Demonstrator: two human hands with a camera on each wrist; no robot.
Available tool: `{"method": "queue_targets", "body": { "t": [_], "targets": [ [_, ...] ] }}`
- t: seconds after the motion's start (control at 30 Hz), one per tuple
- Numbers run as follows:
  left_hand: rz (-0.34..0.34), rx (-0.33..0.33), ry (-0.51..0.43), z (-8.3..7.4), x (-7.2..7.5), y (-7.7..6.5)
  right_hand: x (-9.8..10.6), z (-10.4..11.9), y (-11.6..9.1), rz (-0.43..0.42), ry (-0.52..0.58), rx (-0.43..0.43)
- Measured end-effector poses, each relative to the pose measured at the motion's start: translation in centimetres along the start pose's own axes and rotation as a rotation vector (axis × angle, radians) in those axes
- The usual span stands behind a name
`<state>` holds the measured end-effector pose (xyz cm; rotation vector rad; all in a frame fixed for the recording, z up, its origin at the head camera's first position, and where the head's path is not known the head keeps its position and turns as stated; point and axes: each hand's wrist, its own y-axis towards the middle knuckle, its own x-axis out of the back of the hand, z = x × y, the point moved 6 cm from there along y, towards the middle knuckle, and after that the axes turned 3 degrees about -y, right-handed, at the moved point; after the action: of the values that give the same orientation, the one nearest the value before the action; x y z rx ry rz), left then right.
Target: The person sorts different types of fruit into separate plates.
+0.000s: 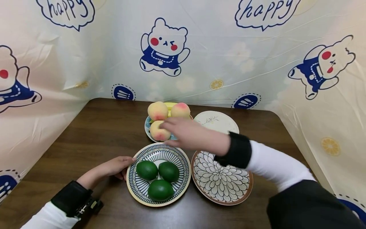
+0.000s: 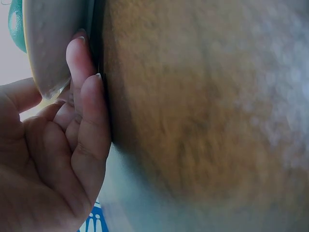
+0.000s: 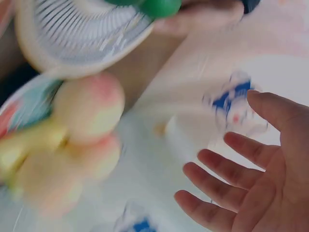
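My left hand (image 1: 118, 166) grips the left rim of a patterned plate (image 1: 157, 154), thumb at the edge and fingers under it; the left wrist view shows this pinch. Three smooth dark green oval fruits, perhaps avocados (image 1: 160, 190), lie on that plate. Over the back plate hovers my right hand (image 1: 190, 133), its fingers spread and holding nothing in the right wrist view. Nearest to it is the front peach (image 1: 159, 131); two more peaches (image 1: 157, 111) sit behind. Partly hidden among them is a yellow banana (image 1: 170, 105). The peaches look blurred in the right wrist view.
The fruit at the back stands on a blue plate (image 1: 147, 126). A brown-rimmed plate with a petal pattern (image 1: 220, 183) lies right of the green fruits. Behind it is a white plate (image 1: 218, 122). A printed cloth (image 1: 206, 63) hangs behind the wooden table (image 1: 114, 127).
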<state>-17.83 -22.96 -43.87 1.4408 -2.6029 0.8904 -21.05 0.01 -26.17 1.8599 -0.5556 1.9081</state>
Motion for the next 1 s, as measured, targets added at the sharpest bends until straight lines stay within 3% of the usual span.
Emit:
{"method": "queue_targets", "body": {
  "t": [0.13,0.27,0.43,0.57,0.63,0.73,0.87,1.0],
  "targets": [
    [-0.011,0.018,0.016,0.1,-0.2,0.1,1.0,-5.2,-5.6,-0.034,0.004,-0.16],
    [-0.023,0.045,0.04,0.3,0.0,0.0,0.1,-9.6,-12.0,0.032,0.073,-0.362],
    [-0.006,0.038,0.047,0.1,0.2,0.1,-3.1,-13.5,-19.2,0.076,0.251,-0.523],
    [0.001,0.033,0.036,0.2,0.3,0.2,-7.8,-14.4,-23.4,0.133,0.452,-0.676],
    [-0.001,0.038,0.034,0.4,0.4,0.2,-10.5,-13.9,-24.8,0.146,0.604,-0.742],
    [0.0,0.042,0.029,0.6,0.3,0.2,-14.3,-12.7,-26.1,0.17,0.953,-0.786],
    [0.017,0.034,0.024,0.6,0.3,0.3,-17.0,-11.4,-26.4,0.229,1.348,-0.728],
    [0.006,0.047,0.047,0.2,0.4,0.5,-17.6,-10.9,-26.2,0.241,1.519,-0.622]
  ]
}}
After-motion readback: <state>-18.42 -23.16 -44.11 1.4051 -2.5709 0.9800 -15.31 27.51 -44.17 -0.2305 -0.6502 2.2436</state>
